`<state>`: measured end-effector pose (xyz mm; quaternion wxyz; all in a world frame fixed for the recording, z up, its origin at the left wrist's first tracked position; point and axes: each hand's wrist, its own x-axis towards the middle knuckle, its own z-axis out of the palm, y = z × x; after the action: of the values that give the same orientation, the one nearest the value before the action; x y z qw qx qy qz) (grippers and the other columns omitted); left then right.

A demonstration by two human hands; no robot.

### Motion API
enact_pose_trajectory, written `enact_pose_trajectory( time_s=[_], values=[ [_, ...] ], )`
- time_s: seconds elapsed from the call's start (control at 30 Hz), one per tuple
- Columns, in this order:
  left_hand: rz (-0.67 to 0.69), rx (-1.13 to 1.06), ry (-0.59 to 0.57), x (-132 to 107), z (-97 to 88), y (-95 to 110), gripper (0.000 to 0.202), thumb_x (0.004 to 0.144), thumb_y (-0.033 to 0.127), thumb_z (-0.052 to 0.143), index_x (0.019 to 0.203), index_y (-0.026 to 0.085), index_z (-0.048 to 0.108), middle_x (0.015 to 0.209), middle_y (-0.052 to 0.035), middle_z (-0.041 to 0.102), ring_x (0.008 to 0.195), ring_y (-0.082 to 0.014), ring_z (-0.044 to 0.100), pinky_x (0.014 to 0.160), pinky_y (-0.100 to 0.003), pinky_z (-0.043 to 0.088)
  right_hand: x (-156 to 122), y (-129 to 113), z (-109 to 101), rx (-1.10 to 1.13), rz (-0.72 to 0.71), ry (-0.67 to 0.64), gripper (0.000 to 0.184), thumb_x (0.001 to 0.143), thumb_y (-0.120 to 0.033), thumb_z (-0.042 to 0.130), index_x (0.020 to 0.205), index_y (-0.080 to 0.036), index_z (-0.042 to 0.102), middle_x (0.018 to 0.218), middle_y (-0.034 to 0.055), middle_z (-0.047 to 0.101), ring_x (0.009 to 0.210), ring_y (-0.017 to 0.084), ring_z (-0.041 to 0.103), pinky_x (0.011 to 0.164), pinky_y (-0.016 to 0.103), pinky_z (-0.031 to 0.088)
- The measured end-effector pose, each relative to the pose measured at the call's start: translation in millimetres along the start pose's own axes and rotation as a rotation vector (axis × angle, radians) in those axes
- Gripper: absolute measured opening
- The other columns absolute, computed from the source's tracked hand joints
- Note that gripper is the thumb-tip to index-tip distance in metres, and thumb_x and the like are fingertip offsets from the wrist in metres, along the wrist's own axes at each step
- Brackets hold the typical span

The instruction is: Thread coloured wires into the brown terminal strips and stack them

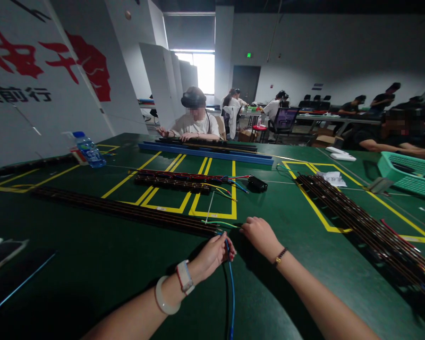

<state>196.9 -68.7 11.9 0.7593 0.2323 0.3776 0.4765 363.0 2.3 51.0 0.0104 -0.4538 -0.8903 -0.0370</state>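
Note:
My left hand (212, 255) is closed around a blue cable (231, 293) and a black cable beside it, both trailing toward me across the green table (102, 264). My right hand (260, 234) rests knuckles-up just right of it, its fingers curled at the end of a long dark strip (127, 210) where thin green and yellow wires (221, 223) stick out. What those fingers hold is hidden. The strip runs left across the table.
More dark strips with coloured wires (177, 182) and a small black box (258, 184) lie in yellow-taped boxes. A bundle of long strips (368, 231) lies right. A water bottle (88, 150), a teal basket (407, 172) and people seated at the far edge.

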Motion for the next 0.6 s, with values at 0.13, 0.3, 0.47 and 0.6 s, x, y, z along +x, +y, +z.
enact_pose_trajectory(
  time_s=[0.13,0.3,0.47,0.6],
  values=[
    [0.025,-0.037,-0.017,2.6,-0.2,-2.6,0.019,0.089,0.031,0.049,0.087,0.012,0.049,0.075,-0.0066,0.06,0.066,-0.0132,0.059,0.065,-0.027,0.045,-10.1,-12.3,-26.7,0.103,0.014,0.031,0.027,0.092,-0.039,0.048,0.091,-0.019,0.066,0.086,0.0052,0.062,0.083,0.017,0.059,0.072,0.027,0.039],
    [0.022,0.104,-0.084,-1.3,1.4,0.4,0.024,0.084,0.029,0.058,0.098,0.013,0.047,0.092,-0.0106,0.064,0.082,-0.0171,0.065,0.08,-0.033,0.047,-13.7,-20.6,-33.2,0.197,0.009,0.015,0.024,0.092,-0.037,0.047,0.094,-0.022,0.065,0.087,0.0026,0.062,0.082,0.015,0.059,0.07,0.024,0.039],
    [-0.124,0.516,-0.142,-7.0,-3.2,13.9,0.042,0.08,0.054,0.054,0.088,0.013,0.047,0.076,-0.012,0.067,0.07,-0.0198,0.067,0.066,-0.031,0.049,-10.1,-14.9,-28.6,0.193,0.043,0.044,0.026,0.093,-0.036,0.044,0.099,-0.022,0.065,0.092,0.0034,0.063,0.086,0.015,0.06,0.073,0.024,0.04],
    [-0.167,0.784,-0.159,-3.9,-11.5,23.8,0.05,0.077,0.063,0.05,0.073,0.014,0.049,0.056,-0.0079,0.062,0.049,-0.0156,0.06,0.046,-0.022,0.04,-10.2,-13.9,-30.3,0.189,0.036,0.031,0.026,0.093,-0.036,0.044,0.099,-0.022,0.065,0.093,0.004,0.063,0.086,0.015,0.06,0.073,0.024,0.04]
  ],
)
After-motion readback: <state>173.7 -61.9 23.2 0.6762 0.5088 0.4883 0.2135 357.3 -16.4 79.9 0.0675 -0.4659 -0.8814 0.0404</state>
